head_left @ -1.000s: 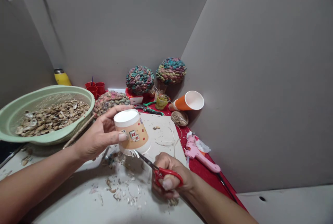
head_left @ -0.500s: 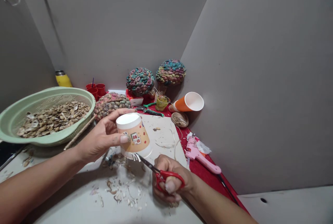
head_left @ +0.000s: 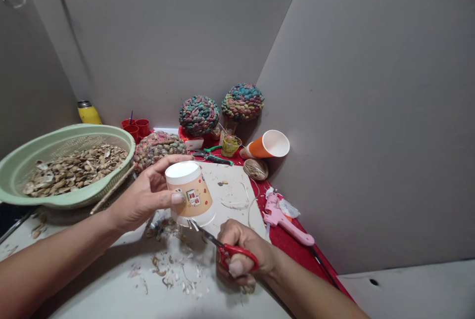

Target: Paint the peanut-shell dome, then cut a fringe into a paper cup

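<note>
My left hand (head_left: pixel 158 188) is wrapped round a white paper cup (head_left: pixel 202 203) with an orange printed band, thumb on its front. The cup is upside down, its base up and its wide rim low. Small cut strips show along the near part of that rim. In my right hand (head_left: pixel 239 254) are red-handled scissors (head_left: pixel 237 252), my fingers closed through the loops. Their dark blades point up and left and meet the rim at the strips. Shell scraps (head_left: pixel 166 272) lie on the white board (head_left: pixel 122 279) below.
A green colander (head_left: pixel 128 156) of shells stands left. Behind are shell-covered balls (head_left: pixel 198 115), red cups (head_left: pixel 143 127), green-handled pliers (head_left: pixel 218 159) and a yellow bottle (head_left: pixel 89 113). An orange cup (head_left: pixel 259 147), twine ball (head_left: pixel 256 169) and pink glue gun (head_left: pixel 285 222) lie right, by grey walls.
The scissors and my right hand have shifted slightly left, and the blades have come further onto the cup's rim. My left hand keeps its hold on the cup.
</note>
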`<state>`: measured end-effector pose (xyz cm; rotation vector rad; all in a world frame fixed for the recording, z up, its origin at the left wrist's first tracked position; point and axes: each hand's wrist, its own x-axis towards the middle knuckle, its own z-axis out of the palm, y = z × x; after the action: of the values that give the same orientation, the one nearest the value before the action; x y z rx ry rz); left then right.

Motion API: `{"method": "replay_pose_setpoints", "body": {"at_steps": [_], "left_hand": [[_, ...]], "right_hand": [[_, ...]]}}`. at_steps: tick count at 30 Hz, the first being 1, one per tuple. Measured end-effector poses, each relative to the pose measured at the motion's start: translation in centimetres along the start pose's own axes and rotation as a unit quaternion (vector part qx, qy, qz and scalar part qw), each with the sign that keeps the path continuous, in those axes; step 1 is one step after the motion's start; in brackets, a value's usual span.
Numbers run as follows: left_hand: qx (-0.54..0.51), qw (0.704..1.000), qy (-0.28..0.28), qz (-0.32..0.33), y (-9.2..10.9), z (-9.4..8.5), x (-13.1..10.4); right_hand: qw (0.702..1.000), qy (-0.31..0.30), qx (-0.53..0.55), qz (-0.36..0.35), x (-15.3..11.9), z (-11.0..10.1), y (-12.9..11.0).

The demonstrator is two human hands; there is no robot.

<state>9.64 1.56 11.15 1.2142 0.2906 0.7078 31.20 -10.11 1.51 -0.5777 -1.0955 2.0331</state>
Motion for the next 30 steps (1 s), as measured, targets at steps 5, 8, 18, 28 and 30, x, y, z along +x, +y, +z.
{"method": "replay_pose_setpoints", "body": {"at_steps": [5, 8, 18, 28, 30], "left_hand": [[-0.01, 1.0, 0.017, -0.005, 0.1, 0.1, 0.1], [-0.009, 0.999, 0.036, -0.013, 0.3, 0.2, 0.2], [-0.035, 0.995, 0.088, -0.019, -0.6, -0.2, 0.4], [-0.052, 0.991, 0.125, -0.007, -1.4, -0.5, 0.6], [-0.05, 0.991, 0.126, -0.008, -1.5, -0.5, 0.7]], "right_hand": [[0.985, -0.068, -0.153, 0.048, -0.4, 0.4, -1.2], [0.96, -0.051, -0.269, 0.053, -0.8, 1.2, -2.0], [0.921, 0.081, -0.376, -0.061, -0.9, 1.8, -3.0], [0.927, 0.143, -0.336, -0.086, -0.7, 2.2, -3.0], [0.929, 0.144, -0.331, -0.086, -0.6, 2.4, -3.1]]}}
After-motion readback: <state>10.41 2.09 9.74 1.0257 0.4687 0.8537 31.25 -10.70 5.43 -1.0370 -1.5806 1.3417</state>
